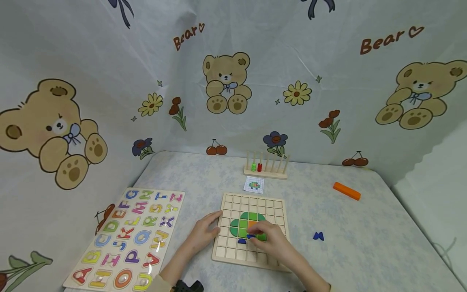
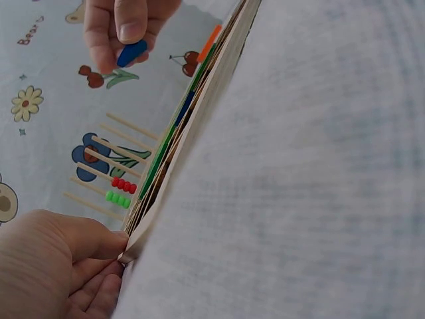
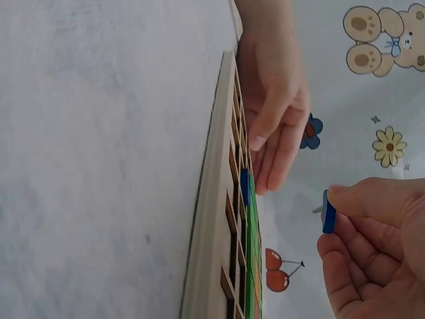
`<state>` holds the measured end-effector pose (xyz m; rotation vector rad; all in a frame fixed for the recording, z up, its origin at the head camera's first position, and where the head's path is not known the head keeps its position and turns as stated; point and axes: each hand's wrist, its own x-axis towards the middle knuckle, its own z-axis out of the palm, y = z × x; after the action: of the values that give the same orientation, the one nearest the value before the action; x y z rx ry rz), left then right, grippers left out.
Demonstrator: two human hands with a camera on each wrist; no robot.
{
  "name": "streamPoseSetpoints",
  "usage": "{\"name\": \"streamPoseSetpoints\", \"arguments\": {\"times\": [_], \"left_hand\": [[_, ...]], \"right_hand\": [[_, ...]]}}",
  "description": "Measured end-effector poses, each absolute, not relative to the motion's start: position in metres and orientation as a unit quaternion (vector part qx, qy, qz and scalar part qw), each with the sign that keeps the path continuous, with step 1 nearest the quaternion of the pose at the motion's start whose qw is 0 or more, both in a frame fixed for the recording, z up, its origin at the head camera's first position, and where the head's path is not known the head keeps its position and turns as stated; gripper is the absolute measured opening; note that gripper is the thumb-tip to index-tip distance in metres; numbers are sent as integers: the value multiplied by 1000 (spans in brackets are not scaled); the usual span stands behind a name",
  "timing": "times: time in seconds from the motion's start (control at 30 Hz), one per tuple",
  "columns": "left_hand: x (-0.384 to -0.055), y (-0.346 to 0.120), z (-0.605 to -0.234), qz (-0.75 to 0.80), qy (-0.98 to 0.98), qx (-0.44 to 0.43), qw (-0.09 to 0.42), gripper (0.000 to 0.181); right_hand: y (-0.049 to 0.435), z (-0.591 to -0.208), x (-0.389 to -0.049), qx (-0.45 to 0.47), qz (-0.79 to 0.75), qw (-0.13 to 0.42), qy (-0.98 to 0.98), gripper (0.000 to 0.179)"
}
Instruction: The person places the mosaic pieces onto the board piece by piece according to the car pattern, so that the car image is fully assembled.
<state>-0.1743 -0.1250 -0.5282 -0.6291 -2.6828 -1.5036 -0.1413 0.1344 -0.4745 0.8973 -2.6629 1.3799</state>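
Note:
My right hand (image 1: 270, 239) pinches a small blue piece (image 3: 329, 212) between thumb and fingers, above the wooden grid board (image 1: 228, 253). Along the board's left edge rests my left hand (image 1: 202, 233), fingers fairly straight and the tips against the rim. Green pieces (image 1: 243, 224) and an orange square (image 1: 252, 224) form a rounded shape in the grid, partly covered by my right hand. Another blue piece (image 1: 242, 241) lies just below that shape.
Two blue pieces (image 1: 318, 236) and an orange bar (image 1: 346, 191) lie to the right. Behind the board are a pattern card (image 1: 253, 185) and a peg rack (image 1: 268, 174) with green and red beads. An alphabet board (image 1: 125, 235) occupies the left.

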Motion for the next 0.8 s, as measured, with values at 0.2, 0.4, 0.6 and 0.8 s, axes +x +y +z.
{"name": "streamPoseSetpoints", "arguments": {"times": [0.2,0.4,0.6,0.8], "left_hand": [[-175,-124,-528,-470,-861,-197,8,49],[-175,-124,-528,-472,-859,-198,11,49],[-175,-124,-529,-472,-859,-199,10,49],[-175,-124,-528,-469,-861,-198,10,50]], "right_hand": [[123,-474,-138,284,441,-16,-851,15],[114,-479,-136,295,438,-18,-849,14],[108,-486,-136,325,446,2,-834,14],[105,-492,-137,342,424,21,-838,16]]}}
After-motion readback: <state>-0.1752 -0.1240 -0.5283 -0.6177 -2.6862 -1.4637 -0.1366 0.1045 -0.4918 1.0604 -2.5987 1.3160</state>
